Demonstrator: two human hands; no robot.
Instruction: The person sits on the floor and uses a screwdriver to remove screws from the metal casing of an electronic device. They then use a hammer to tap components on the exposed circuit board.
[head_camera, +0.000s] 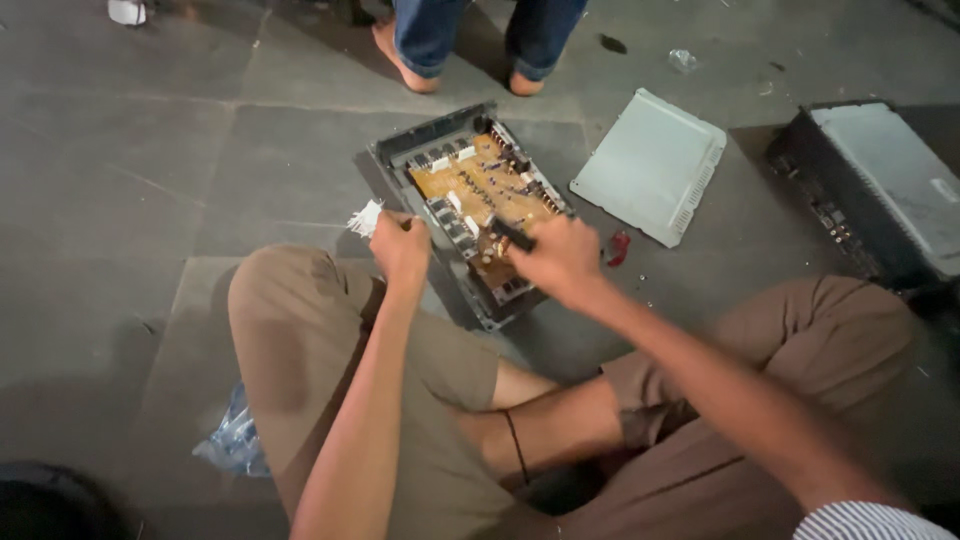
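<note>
my right hand (562, 258) grips a dark tool (512, 234) over the open chassis (468, 205) — left hand (400, 246), at nine o'clock, is closed on white paper (366, 217).

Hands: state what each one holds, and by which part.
The right hand grips a dark tool by its handle over the circuit board. The left hand pinches a white scrap by its edge.

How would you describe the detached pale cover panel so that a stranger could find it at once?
Start at the open grey metal case with the yellow-brown circuit board, on the grey stone floor. Just right of it lies a flat pale grey rectangular panel. Unlike the dark box farther right, it is thin, with slotted edges.
</note>
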